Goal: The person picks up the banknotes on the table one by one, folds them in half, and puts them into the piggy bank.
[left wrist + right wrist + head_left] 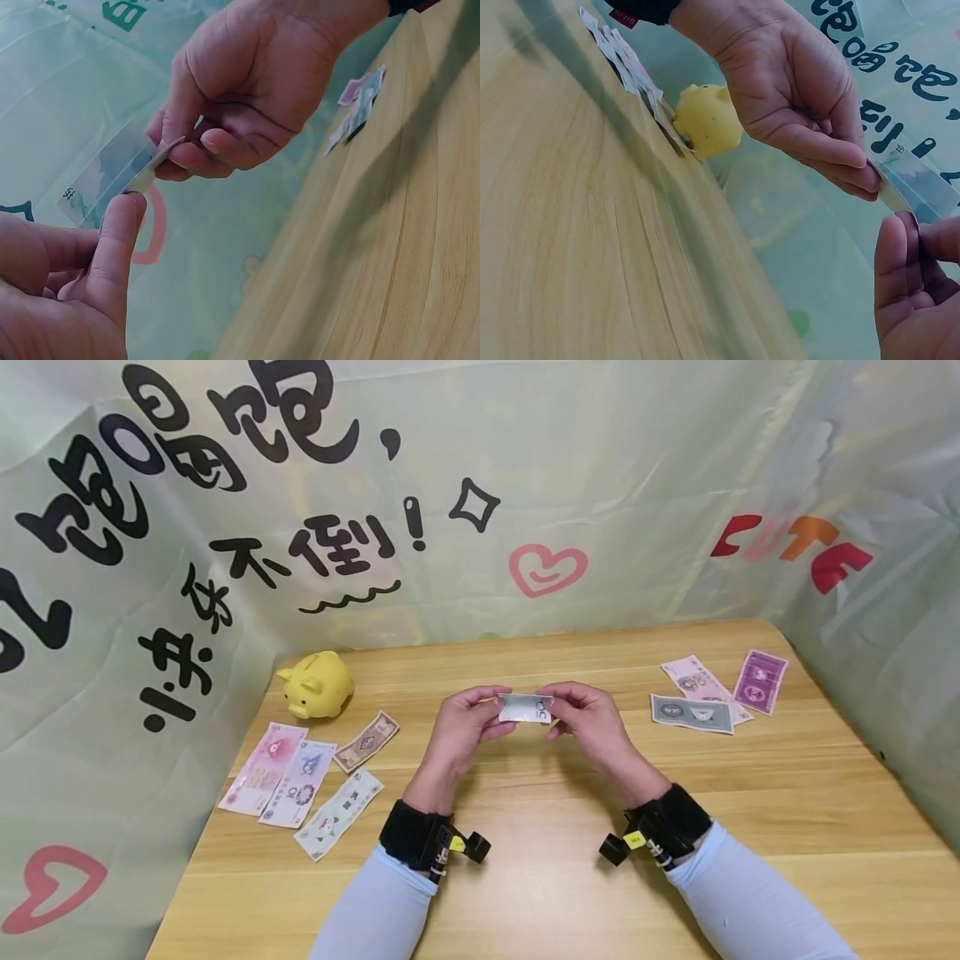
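Person's two hands hold a small banknote up in front of them, above the middle of a wood-grain counter (540,893). The note (525,708) is pale, with dark digits printed near its right end, and it is stretched level between the hands. The left hand (467,717) pinches its left end between thumb and fingers; the right hand (591,720) pinches the right end in the same way. From the left wrist, part of the note shows nearly edge-on. Both arms wear light blue sleeves (378,902) and black wrist bands (408,837) carrying small cameras. At the far left of the counter stands a yellow piggy bank (318,687). In front of it lie a pink note (258,772), overlapped along its right side by a bluish note (302,783); a small brown note (367,742) and a pale green note (339,814) lie just beside them. Well to the right of the hands, a grey note (692,715) overlaps a light pink note (693,675), with a purple note (761,682) at that one's right end. Pale cloth (637,485) hangs behind, printed with black Chinese characters, a pink heart (548,570) and colourful letters reading CUTE.
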Tool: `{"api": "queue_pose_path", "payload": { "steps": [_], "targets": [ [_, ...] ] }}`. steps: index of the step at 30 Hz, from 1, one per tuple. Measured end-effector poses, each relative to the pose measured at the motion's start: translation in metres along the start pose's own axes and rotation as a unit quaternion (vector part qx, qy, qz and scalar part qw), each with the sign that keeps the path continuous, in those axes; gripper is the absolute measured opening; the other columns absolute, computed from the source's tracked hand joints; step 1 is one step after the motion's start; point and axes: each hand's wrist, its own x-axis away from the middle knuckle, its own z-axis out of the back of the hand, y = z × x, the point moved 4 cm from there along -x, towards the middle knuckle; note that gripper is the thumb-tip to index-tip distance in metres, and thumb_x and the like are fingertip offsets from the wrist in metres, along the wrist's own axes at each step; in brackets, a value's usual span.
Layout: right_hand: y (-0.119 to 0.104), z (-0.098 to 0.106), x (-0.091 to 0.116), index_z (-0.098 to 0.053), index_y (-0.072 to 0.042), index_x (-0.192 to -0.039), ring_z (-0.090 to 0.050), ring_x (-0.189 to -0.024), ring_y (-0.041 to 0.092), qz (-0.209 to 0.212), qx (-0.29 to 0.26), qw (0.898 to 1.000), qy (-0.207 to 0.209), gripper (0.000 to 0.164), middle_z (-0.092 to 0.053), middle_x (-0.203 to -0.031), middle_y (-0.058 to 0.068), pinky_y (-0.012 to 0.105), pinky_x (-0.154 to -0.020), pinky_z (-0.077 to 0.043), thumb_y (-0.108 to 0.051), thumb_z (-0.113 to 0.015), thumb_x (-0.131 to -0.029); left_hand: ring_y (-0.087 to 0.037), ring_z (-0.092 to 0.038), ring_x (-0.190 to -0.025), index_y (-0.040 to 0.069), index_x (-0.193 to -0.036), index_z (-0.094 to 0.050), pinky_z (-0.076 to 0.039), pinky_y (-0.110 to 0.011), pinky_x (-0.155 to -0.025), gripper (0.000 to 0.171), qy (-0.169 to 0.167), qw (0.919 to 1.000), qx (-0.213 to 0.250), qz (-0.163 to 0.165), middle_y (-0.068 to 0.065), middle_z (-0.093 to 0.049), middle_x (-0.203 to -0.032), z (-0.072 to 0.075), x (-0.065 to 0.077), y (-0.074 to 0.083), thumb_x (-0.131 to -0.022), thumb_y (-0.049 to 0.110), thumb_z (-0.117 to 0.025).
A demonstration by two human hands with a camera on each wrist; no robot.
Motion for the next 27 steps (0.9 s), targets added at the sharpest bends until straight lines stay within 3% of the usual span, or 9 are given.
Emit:
{"api": "queue_pose_path", "payload": {
  "steps": [3,7,10,13,16,19,27],
  "targets": [
    [0.0007,0.0008,-0.0002,-0.067,0.013,-0.124,-0.068,-0.08,0.016,0.002,0.005,1.0,0.008,0.025,-0.07,-0.107,0.002,0.028,-0.065,-0.063,0.003,-0.057,-0.104,-0.017,-0.078,-0.086,-0.009,-0.133,-0.065,-0.065,-0.026,-0.079,0.029,-0.008,0.9999,0.008,0.003,-0.028,-0.063,-0.136,-0.0007,0.0,-0.0003,-0.108,0.001,-0.053],
    [0.0014,0.0025,-0.0005,-0.071,0.011,-0.119,-0.068,-0.082,0.016,0.004,0.007,1.0,0.019,0.024,-0.07,-0.111,0.006,0.028,-0.066,-0.063,0.003,-0.054,-0.105,-0.019,-0.079,-0.09,-0.003,-0.136,-0.066,-0.065,-0.028,-0.081,0.03,-0.01,0.9997,0.02,0.011,-0.026,-0.068,-0.129,-0.0013,-0.0011,-0.0005,-0.109,0.007,-0.055],
    [0.0008,0.003,-0.0001,-0.073,0.009,-0.117,-0.069,-0.085,0.016,0.007,0.004,1.0,0.014,0.025,-0.07,-0.115,0.01,0.028,-0.068,-0.064,0.002,-0.052,-0.106,-0.022,-0.078,-0.092,0.001,-0.136,-0.067,-0.065,-0.028,-0.081,0.032,-0.001,0.9997,0.015,0.019,-0.022,-0.071,-0.12,-0.0011,-0.0017,-0.0008,-0.105,0.003,-0.062],
    [-0.0002,0.003,0.0005,-0.071,0.008,-0.124,-0.07,-0.087,0.017,-0.003,-0.015,1.0,0.003,0.029,-0.07,-0.117,0.011,0.03,-0.071,-0.065,-0.004,-0.052,-0.107,-0.024,-0.077,-0.092,0.002,-0.135,-0.068,-0.066,-0.029,-0.08,0.036,0.014,0.9997,-0.011,0.019,-0.02,-0.073,-0.113,-0.0005,-0.0025,-0.0013,-0.1,-0.004,-0.066],
    [-0.0003,0.0026,0.0001,-0.065,0.009,-0.133,-0.071,-0.088,0.016,-0.022,-0.021,1.0,-0.003,0.037,-0.07,-0.112,0.008,0.031,-0.072,-0.065,-0.016,-0.054,-0.109,-0.023,-0.076,-0.091,0.002,-0.134,-0.069,-0.066,-0.03,-0.08,0.035,0.026,0.9987,-0.043,0.007,-0.02,-0.074,-0.111,-0.0011,-0.0038,-0.002,-0.099,-0.005,-0.067],
    [0.0027,0.0011,-0.0023,-0.064,0.01,-0.13,-0.072,-0.085,0.016,-0.04,0.0,0.999,-0.009,0.041,-0.071,-0.104,0.005,0.031,-0.071,-0.066,-0.024,-0.059,-0.109,-0.02,-0.076,-0.091,0.001,-0.133,-0.069,-0.066,-0.031,-0.082,0.034,0.028,0.9976,-0.064,-0.002,-0.022,-0.075,-0.113,-0.0036,-0.0037,-0.0025,-0.099,-0.003,-0.068],
    [0.0093,-0.0044,-0.0038,-0.067,0.015,-0.107,-0.068,-0.068,0.013,-0.037,0.037,0.999,-0.014,0.028,-0.07,-0.081,0.003,0.029,-0.063,-0.064,-0.013,-0.066,-0.105,-0.019,-0.078,-0.086,-0.006,-0.119,-0.072,-0.066,-0.032,-0.081,0.022,0.004,0.9952,-0.098,-0.005,-0.022,-0.074,-0.114,-0.0094,-0.0005,-0.0079,-0.104,0.008,-0.066]
  ]
}}
